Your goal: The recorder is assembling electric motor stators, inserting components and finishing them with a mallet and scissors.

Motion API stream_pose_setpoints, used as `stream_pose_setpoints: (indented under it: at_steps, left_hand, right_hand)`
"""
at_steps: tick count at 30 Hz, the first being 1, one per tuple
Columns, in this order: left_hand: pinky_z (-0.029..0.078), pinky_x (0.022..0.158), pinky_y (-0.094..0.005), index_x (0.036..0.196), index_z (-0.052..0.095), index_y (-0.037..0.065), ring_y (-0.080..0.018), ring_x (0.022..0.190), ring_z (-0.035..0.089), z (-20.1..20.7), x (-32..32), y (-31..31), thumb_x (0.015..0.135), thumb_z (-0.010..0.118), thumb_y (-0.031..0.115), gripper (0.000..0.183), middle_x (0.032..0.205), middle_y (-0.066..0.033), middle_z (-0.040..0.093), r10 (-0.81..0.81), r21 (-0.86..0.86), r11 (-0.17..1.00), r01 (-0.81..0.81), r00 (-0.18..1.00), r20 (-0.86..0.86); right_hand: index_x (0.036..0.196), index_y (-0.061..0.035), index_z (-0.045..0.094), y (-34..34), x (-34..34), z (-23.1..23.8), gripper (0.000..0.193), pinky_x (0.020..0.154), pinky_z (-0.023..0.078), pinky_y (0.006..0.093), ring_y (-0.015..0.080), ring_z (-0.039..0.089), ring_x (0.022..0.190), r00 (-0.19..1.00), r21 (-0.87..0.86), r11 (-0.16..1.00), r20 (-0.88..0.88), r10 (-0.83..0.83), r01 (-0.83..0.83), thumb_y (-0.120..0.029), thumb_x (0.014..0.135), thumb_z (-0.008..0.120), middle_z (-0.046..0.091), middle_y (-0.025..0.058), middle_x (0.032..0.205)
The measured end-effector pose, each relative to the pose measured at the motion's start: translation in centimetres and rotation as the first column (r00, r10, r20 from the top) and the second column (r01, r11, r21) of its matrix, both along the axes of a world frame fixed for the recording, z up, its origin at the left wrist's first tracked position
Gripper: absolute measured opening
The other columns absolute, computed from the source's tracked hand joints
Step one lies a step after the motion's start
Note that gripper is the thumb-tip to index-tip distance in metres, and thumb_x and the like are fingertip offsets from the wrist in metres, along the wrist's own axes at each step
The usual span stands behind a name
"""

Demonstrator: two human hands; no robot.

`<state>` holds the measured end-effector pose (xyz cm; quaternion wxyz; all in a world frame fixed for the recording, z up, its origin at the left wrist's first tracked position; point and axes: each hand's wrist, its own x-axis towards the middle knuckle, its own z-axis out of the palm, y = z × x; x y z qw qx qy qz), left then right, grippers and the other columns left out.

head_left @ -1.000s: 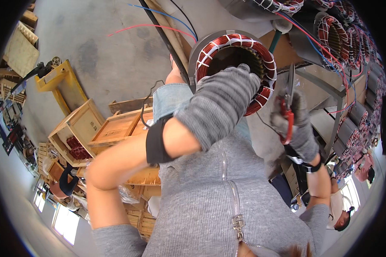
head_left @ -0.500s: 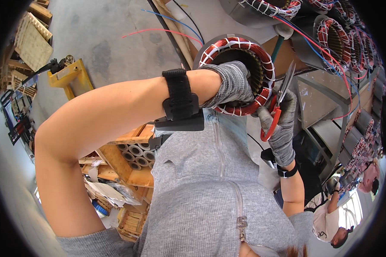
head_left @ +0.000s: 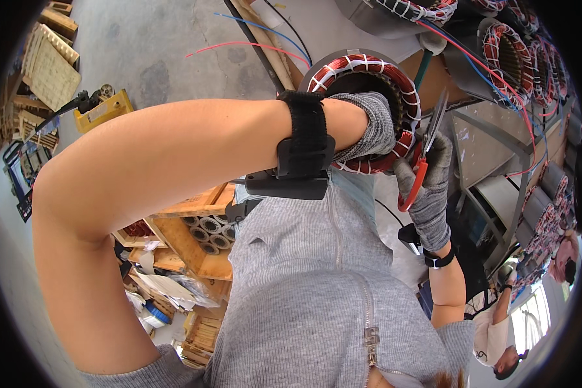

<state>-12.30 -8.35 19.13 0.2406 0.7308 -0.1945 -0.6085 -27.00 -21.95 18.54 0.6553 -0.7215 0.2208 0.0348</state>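
The wound stator point(head_left: 409, 97) sits ahead of your chest, its open face toward you and its long axis running away from you through the bore; your left hand point(head_left: 376, 134) is the nearer, reaching in over the near-left rim, its fingers hidden, so I cannot tell whether they are spread or gripping; your right hand point(head_left: 433, 171) wraps around red-handled scissors point(head_left: 420, 173) just beside the lower-right winding, blades pointing forward along the rim; whether the fingertips touch the winding I cannot tell; compared with half a second ago, your left glove sits deeper and your black wrist strap point(head_left: 309, 129) now overlaps the rim; the scissors stay beside it.
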Motion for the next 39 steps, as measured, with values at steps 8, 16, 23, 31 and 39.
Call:
stream_pose_setpoints:
  at_steps: [8,16,23,31,39]
  left_hand:
    - [0.049,0.063,-0.0314,0.094,0.058,0.001,-0.0216,0.077,0.06,-0.9,-1.8,-1.1,0.074,0.063,0.013,0.024,0.079,-0.013,0.06,-0.068,-0.121,0.989,0.083,0.99,0.123]
    - [0.046,0.08,-0.0384,0.103,0.056,0.004,-0.0312,0.091,0.055,0.8,-3.6,1.2,0.071,0.055,0.001,0.032,0.101,-0.0176,0.052,-0.04,-0.29,0.938,0.191,0.889,0.456]
    - [0.046,0.077,-0.0356,0.1,0.057,0.003,-0.0299,0.09,0.053,0.9,-2.6,0.6,0.072,0.056,0.009,0.028,0.096,-0.0155,0.055,-0.216,-0.167,0.955,0.245,0.961,0.175]
    - [0.029,0.101,-0.046,0.086,0.061,0.006,-0.0264,0.111,0.047,1.5,-1.7,5.0,0.063,0.06,0.021,0.027,0.102,-0.0114,0.057,0.014,-0.199,0.838,0.507,0.344,0.939]
    - [0.031,0.1,-0.0421,0.087,0.059,0.006,-0.0201,0.095,0.053,-1.0,-0.3,5.8,0.062,0.055,0.014,0.027,0.091,-0.0044,0.058,-0.178,-0.229,0.55,0.803,0.381,0.907]
  right_hand:
    - [0.116,-0.0074,0.035,0.2,-0.4,-0.6,0.05,0.076,0.048,0.0268,0.0121,0.049,0.089,0.996,0.094,0.992,-0.042,-0.083,0.087,0.005,0.073,0.057,0.045,0.0059,0.102]
    - [0.115,-0.0082,0.034,-0.1,-0.7,-0.4,0.054,0.07,0.044,0.0219,0.0078,0.048,0.076,0.995,-0.071,0.997,-0.092,-0.05,0.044,0.007,0.07,0.059,0.045,0.0033,0.099]
    - [0.115,-0.0077,0.035,-0.1,-0.6,-0.2,0.053,0.072,0.047,0.0243,0.0098,0.05,0.084,0.996,-0.129,0.992,-0.089,-0.016,0.004,0.008,0.07,0.059,0.045,0.0043,0.103]
    - [0.126,-0.0035,0.03,0.2,-0.9,2.8,0.05,0.056,0.051,0.0297,0.0194,0.059,0.062,0.948,-0.055,0.979,-0.244,-0.204,0.196,-0.003,0.081,0.051,0.051,0.0053,0.071]
    - [0.118,-0.0022,0.03,6.9,-1.7,7.8,0.057,0.046,0.051,0.0339,0.0243,0.058,0.05,0.827,0.29,0.807,-0.415,-0.378,0.514,-0.044,0.084,0.05,0.049,0.0063,0.059]
